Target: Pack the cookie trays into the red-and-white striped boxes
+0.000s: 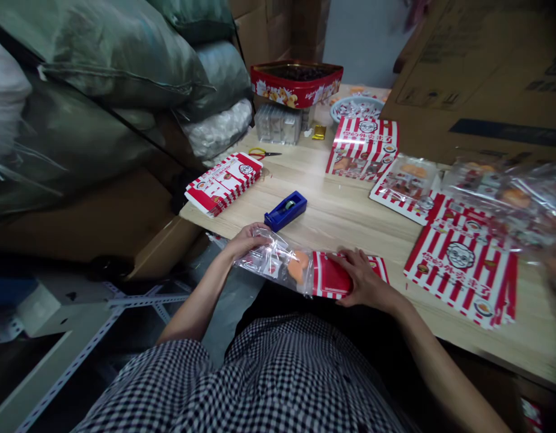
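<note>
At the table's near edge, my left hand (248, 242) pinches the left end of a clear plastic bag (272, 257). An orange piece (298, 266) and small printed items show through the film. My right hand (364, 279) grips a flat red-and-white striped box (323, 275) from above, its fingers bent over the card and its thumb along the near side. The bag's right end meets the box's left end; I cannot tell whether the box is partly inside. Just beyond my left hand sits a blue tape dispenser (285, 210).
Folded striped boxes (226, 182) are stacked at left, near yellow-handled scissors (262, 153). More striped boxes (458, 264) and filled clear bags (512, 192) lie at right. Behind are a red tin (298, 90), a bowl of packets (356, 109) and a large carton (476, 84).
</note>
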Motion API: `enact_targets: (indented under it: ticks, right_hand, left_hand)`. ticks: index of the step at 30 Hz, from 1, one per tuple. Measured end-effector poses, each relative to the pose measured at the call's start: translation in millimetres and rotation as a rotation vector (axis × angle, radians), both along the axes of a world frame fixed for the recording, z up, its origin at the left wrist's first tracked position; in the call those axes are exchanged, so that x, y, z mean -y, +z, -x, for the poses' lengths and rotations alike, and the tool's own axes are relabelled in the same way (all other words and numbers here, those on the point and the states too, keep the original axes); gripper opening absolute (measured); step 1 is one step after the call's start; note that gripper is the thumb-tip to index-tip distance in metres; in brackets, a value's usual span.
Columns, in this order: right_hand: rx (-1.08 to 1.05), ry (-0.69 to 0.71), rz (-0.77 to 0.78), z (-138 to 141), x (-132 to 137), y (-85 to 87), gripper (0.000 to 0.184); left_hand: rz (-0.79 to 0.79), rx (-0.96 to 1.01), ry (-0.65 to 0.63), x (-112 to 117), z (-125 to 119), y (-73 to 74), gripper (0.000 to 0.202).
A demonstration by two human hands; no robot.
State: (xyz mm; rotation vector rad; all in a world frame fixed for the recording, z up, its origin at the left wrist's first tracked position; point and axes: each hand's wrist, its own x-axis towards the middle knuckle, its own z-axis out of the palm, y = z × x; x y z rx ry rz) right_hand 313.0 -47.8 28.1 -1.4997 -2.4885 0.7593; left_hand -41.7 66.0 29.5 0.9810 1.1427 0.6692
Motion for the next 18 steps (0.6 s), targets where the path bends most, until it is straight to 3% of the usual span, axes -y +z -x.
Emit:
enact_targets:
  ticks: [4, 12, 18]
  right_hand:
    - [0.009, -0.004, -0.033, 0.5, 2.1, -4.9, 0.106]
    - [0.022, -0.007, -0.099, 4.3, 6.7, -14.0, 0.107]
    - [0.02, -0.111, -0.165, 12.1, 8.0, -25.0, 0.111]
  left_hand:
    - [-0.035, -0.008, 0.035, 5.3, -0.2, 0.6, 0.047]
    - [-0.048, -0.051, 0.053, -5.0, -5.9, -4.7, 0.046]
    - [-0.103, -0.092, 0.14, 16.8, -25.6, -16.3, 0.042]
